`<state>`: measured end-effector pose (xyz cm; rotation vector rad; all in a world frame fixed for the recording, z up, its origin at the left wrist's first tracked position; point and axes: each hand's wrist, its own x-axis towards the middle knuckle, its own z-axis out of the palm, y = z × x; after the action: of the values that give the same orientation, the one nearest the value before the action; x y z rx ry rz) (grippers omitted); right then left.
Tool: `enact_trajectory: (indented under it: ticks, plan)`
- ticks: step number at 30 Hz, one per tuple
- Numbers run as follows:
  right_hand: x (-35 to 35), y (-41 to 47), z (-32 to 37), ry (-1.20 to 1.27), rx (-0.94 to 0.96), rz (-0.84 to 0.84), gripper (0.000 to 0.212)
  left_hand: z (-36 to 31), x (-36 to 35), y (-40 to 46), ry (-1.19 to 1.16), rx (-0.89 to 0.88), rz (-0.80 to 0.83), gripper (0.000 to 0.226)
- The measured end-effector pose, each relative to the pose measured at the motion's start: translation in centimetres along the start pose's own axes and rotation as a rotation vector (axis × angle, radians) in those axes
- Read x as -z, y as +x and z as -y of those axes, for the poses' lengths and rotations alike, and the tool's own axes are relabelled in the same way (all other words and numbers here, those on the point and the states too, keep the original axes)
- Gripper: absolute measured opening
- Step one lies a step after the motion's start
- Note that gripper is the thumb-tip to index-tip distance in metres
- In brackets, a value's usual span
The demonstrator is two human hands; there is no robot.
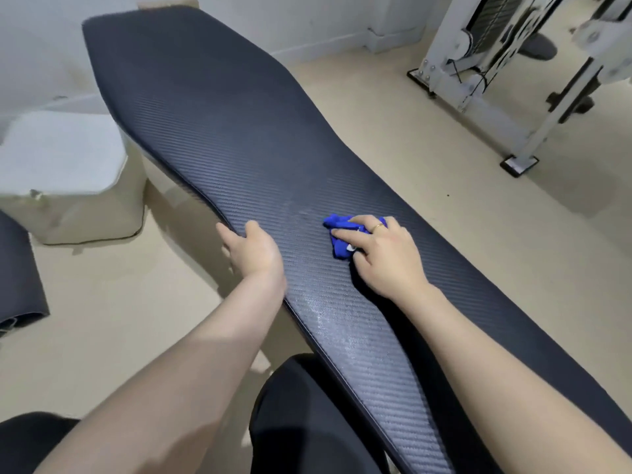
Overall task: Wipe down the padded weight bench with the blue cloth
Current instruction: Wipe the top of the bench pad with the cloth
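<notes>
The padded weight bench (212, 124) is long and dark, with a woven carbon-fibre pattern, and runs from the top left to the bottom right. A crumpled blue cloth (340, 241) lies on its middle section. My right hand (383, 254) presses down on the cloth, fingers spread over it, with a ring on one finger. My left hand (254, 251) grips the bench's left edge, thumb on top and fingers curled over the side. Pale smears show on the pad just below the hands.
A white cable machine frame (506, 80) stands on the beige floor at the upper right. A white block (65, 172) sits left of the bench by the wall. A dark rolled mat (17, 278) lies at the far left. My dark-clothed knees are at the bottom.
</notes>
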<state>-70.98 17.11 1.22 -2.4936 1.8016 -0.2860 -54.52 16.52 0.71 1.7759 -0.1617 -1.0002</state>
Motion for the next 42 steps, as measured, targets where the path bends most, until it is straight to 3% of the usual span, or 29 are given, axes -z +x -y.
enact_trajectory:
  ticks: [2, 4, 7, 10, 12, 17, 20, 22, 24, 26, 30, 33, 36, 38, 40, 42]
  plan:
    - [-0.1, 1.4, -1.2, -0.038, -0.187, -0.007, 0.05, 0.5, 0.7, -0.5, -0.012, -0.052, 0.029, 0.059]
    - [0.0, 1.6, -0.8, -0.098, -0.224, -0.058, 0.044, 1.5, 1.8, -1.1, -0.017, -0.064, 0.043, 0.056]
    - [-0.2, -1.4, 2.4, -0.076, -0.001, -0.111, 0.045, 3.2, 3.0, -2.2, -0.054, -0.032, 0.059, 0.051]
    - [-0.3, -5.6, 5.9, -0.016, 0.39, -0.006, 0.042, 4.0, 3.9, -3.1, -0.102, -0.009, 0.164, 0.047]
    - [0.1, -5.7, 5.8, 0.002, 0.486, 0.059, 0.044, 4.3, 4.4, -3.6, -0.154, -0.012, 0.279, 0.045]
    - [0.7, -1.8, 1.9, 0.009, -0.044, 0.023, 0.051, 5.5, 5.1, -4.3, -0.049, -0.047, 0.357, 0.052]
    - [0.3, -4.9, 3.4, -0.014, 0.153, -0.03, 0.047, 6.4, 5.0, -5.0, -0.056, -0.039, 0.367, 0.056]
    - [0.3, -7.4, 4.1, 0.026, 0.349, -0.012, 0.047, 6.1, 4.6, -4.9, -0.071, 0.006, 0.335, 0.056]
    - [0.6, -7.1, 3.2, 0.065, 0.413, 0.051, 0.048, 5.8, 3.8, -5.0, -0.118, 0.026, 0.291, 0.056]
    - [0.6, -4.9, 1.5, 0.064, 0.277, 0.033, 0.05, 6.0, 3.0, -5.1, -0.139, -0.002, 0.238, 0.056]
    - [0.5, -0.6, -1.8, -0.014, -0.203, -0.033, 0.051, 7.6, 1.5, -4.6, -0.139, -0.009, 0.154, 0.06]
    - [0.3, -2.9, -0.4, -0.057, -0.042, -0.075, 0.047, 7.7, 0.8, -4.5, -0.085, -0.053, 0.087, 0.064]
    - [0.2, -4.9, -0.4, 0.038, 0.185, 0.004, 0.047, 7.5, 0.7, -5.0, -0.039, -0.096, 0.019, 0.055]
    - [0.4, -2.6, -2.4, 0.073, 0.074, -0.026, 0.051, 7.7, 0.6, -4.9, -0.067, -0.089, 0.024, 0.053]
    - [0.3, 0.3, -4.8, 0.034, -0.204, -0.073, 0.047, 8.0, 0.7, -4.6, -0.115, -0.098, 0.042, 0.054]
    - [0.2, 1.5, -5.8, 0.026, -0.366, -0.076, 0.042, 8.2, 0.6, -4.4, -0.138, -0.102, 0.052, 0.055]
